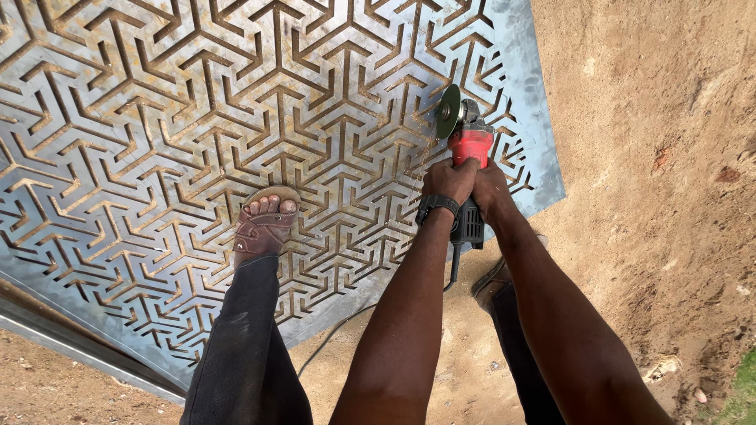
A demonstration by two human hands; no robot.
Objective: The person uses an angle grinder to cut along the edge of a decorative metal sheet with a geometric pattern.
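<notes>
A red and black angle grinder point(469, 145) points away from me, its green disc point(449, 112) tilted on edge against a large cut-pattern metal sheet point(157, 118). My left hand point(447, 179), with a dark watch on the wrist, grips the grinder's body from the left. My right hand point(490, 185) grips it from the right, touching the left hand. The disc meets the sheet near its right edge.
My left foot in a brown sandal point(264, 224) stands on the sheet. My right foot point(492, 283) rests on bare earth point(646, 157). The grinder's cable point(339, 327) trails back across the dirt. A metal bar point(71, 338) lies along the sheet's near edge.
</notes>
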